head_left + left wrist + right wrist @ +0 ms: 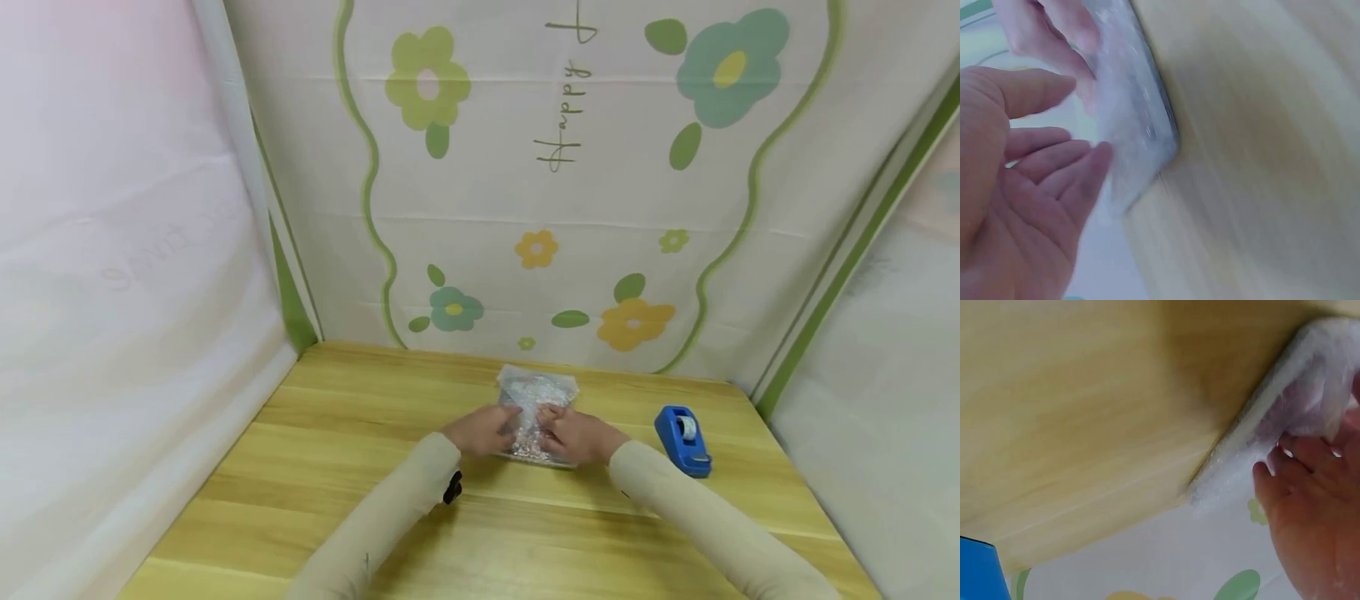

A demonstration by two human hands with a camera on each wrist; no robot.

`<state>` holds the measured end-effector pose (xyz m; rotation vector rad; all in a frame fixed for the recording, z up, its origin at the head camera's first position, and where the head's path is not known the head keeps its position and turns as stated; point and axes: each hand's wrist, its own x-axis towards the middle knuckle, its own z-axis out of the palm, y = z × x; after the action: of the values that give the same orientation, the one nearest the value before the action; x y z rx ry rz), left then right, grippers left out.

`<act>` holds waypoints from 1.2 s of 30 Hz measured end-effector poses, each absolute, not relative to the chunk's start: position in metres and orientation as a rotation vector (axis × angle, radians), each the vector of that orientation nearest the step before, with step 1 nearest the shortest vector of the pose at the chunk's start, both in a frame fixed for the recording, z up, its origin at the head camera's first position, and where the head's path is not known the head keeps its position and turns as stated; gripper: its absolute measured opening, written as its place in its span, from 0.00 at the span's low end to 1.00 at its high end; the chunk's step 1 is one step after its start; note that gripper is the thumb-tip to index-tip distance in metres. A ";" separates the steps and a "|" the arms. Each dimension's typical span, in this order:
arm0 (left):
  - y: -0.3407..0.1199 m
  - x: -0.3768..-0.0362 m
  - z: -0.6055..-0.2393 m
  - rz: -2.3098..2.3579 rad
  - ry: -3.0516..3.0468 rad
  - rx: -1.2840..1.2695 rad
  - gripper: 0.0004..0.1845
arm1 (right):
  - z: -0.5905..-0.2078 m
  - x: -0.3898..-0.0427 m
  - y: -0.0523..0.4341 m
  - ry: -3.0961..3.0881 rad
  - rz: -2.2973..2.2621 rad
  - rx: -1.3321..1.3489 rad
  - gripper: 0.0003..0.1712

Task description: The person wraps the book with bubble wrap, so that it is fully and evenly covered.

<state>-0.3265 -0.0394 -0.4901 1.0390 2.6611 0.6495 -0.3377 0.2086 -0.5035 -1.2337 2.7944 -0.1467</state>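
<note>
basically, the wrapped packet (pixel 534 387) lies flat on the wooden table (pixel 360 404), near the far edge and between the two hands; its cover is clear, glossy plastic that looks like bubble wrap, though what is inside is too blurred to name; the left hand (pixel 483 431) has its thumb and fingers apart, with the fingertips at the packet's side and nothing gripped; the right hand (pixel 579 435) has bent fingers at a raised flap (pixel 1330 400) of the plastic, but its thumb is mostly hidden, so i cannot tell whether it pinches the film or only pushes it; the step in hand seems to be working that loose layer, and it would go best with the left fingers laid flat as an anchor, so the packet does not slide; the right should take the film near its edge, draw it evenly and smooth it from the middle outward, since a quick tug could crease or tear it; the blue tape dispenser (pixel 681 450) sits well apart on the right, out of the forearms' way
</note>
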 end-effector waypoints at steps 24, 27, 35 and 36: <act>-0.028 -0.359 -0.507 -0.180 2.803 1.197 0.37 | -0.531 -0.324 0.223 2.832 -0.143 -1.112 0.42; -0.027 -0.362 -0.512 -0.165 2.803 1.209 0.37 | -0.527 -0.323 0.223 2.819 -0.153 -1.105 0.42; -0.026 -0.365 -0.522 -0.168 2.822 1.233 0.36 | -0.529 -0.325 0.223 2.809 -0.103 -1.044 0.42; -0.027 -0.365 -0.524 -0.167 2.825 1.233 0.36 | -0.530 -0.326 0.223 2.809 -0.110 -1.046 0.42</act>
<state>-0.3646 -0.0268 -0.5238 1.2329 2.8245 -0.1666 -0.3255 0.2233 -0.5302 -1.0459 2.8090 -0.1102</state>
